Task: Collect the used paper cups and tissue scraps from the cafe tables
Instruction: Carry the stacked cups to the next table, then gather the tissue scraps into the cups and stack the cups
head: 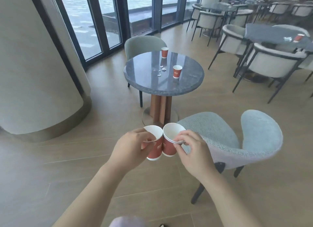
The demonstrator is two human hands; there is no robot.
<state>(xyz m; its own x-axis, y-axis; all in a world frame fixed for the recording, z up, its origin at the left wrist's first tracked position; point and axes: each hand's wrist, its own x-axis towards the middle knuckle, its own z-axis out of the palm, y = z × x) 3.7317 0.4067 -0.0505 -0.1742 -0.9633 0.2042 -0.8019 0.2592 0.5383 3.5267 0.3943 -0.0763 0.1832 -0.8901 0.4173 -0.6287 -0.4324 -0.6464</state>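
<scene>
Open wood floor (105, 111) runs ahead to the round table (147, 84). A pale-blue chair (211, 130) sits just right of my hands and a pillar (33, 65) stands well left. My left hand (130, 150) has its grip curled round one red paper cup (155, 150). My right hand (194, 152) pinches the rim of a nested stack (169, 148) — the two touch. On the table stand a far cup (164, 52) and a near cup (177, 71) — tissue scraps (161, 70) lie between them.

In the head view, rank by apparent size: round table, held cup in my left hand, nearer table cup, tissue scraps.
1. round table
2. held cup in the left hand; it looks bigger only because it is near the camera, probably the same kind as the next
3. nearer table cup
4. tissue scraps
</scene>
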